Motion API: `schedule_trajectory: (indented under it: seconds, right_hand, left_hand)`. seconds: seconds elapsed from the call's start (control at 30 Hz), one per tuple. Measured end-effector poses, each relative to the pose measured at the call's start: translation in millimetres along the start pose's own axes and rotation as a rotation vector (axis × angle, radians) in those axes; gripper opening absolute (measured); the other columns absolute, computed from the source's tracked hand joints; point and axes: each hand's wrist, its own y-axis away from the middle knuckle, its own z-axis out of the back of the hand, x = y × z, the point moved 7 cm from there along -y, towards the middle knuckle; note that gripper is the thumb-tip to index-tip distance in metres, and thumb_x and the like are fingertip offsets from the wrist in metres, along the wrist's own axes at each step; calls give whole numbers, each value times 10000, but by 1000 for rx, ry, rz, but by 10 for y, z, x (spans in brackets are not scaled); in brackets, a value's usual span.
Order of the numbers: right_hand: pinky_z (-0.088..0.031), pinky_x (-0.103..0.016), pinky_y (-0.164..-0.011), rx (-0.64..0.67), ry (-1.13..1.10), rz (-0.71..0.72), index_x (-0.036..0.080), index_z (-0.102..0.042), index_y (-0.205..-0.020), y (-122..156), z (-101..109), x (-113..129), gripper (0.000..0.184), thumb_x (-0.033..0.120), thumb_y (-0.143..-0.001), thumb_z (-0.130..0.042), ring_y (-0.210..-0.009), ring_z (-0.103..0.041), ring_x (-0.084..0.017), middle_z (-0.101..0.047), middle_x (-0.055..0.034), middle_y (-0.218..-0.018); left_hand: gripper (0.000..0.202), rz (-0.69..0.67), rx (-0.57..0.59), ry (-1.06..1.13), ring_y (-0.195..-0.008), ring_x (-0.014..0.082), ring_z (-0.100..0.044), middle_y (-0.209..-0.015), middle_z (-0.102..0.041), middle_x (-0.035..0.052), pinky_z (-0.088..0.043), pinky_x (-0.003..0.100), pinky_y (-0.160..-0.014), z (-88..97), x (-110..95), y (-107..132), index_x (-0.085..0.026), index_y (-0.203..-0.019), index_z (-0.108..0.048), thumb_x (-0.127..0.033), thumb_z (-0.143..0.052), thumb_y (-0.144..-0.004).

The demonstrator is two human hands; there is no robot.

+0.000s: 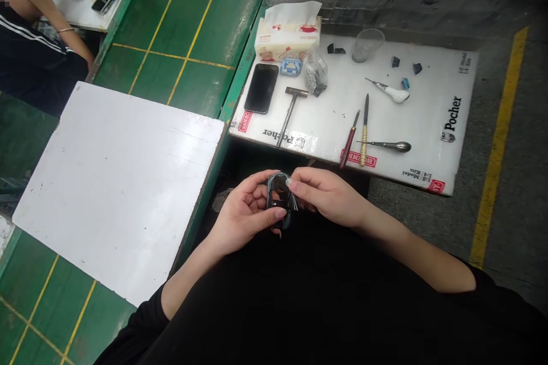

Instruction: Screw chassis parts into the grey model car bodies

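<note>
Soft, even light puts faint glare on the white board (115,193); the frame's corners darken and blur.

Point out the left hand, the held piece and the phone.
left hand (244,211), head view, middle of the hand
held piece (278,193), head view, dark glossy face
phone (261,88), head view, black screen

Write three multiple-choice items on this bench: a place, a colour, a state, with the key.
1. Where is the small dark object? A) on the white board B) on the green bench C) between both hands
2. What colour is the awl's handle? A) white B) red C) green
3. What does the tissue box show? A) no tissue B) a taped lid C) a tissue standing out

1 C: the left hand and right hand hold it.
2 A: the handle looks pale.
3 C: a sheet rises from its top.
</note>
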Motion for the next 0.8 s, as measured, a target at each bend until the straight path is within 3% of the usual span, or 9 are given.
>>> schedule_trajectory:
  seconds: [0.1, 0.3, 0.43, 0.6, 0.8]
  right_hand:
    - [-436, -280, -581, 14, -81, -33, 219, -649, -841, -18, -15, -52, 565, 734, -1027, -790, -630, -545, -141, -612, 27, -710]
    - [-451, -265, -566, 14, -234, -8, 210, -742, -1090, -33, -55, -103, 501, 681, -987, -878, -662, -555, -133, -678, 11, -849]
    - [-493, -265, -657, -27, -216, 32, 208, -757, -1056, -40, -45, -101, 444, 551, -911, -1000, -740, -588, -132, -710, 3, -903]
    - [-444, -269, -591, 25, -316, 71, 206, -751, -1074, -43, -106, -122, 459, 638, -1002, -888, -639, -534, -120, -666, 24, -805]
    - [-502, -267, -687, -64, -258, 23, 211, -774, -1023, -62, -63, -147, 397, 484, -883, -1025, -738, -608, -136, -725, 10, -879]
  left_hand:
    - [728, 11, 10, 60, -923, 216, -816, -1134, -814, 59, -744, 280, -646, 0, 40, -32, -263, -1551, -677, -224, -1013, -907]
    - [648, 45, 19, 193, -697, 141, -755, -1012, -795, 18, -709, 251, -563, 16, 52, -104, -230, -1499, -692, -242, -996, -926]
    - [639, 87, 45, 270, -620, 122, -740, -995, -783, 7, -693, 239, -537, 4, 46, -125, -217, -1491, -694, -270, -993, -929]
    - [659, 98, 68, 328, -599, 124, -739, -982, -786, 7, -691, 242, -527, -36, 39, -146, -203, -1499, -680, -276, -995, -925]
    - [625, 95, 67, 309, -610, 120, -736, -1001, -773, 7, -695, 245, -534, -28, 49, -162, -220, -1487, -692, -261, -983, -936]
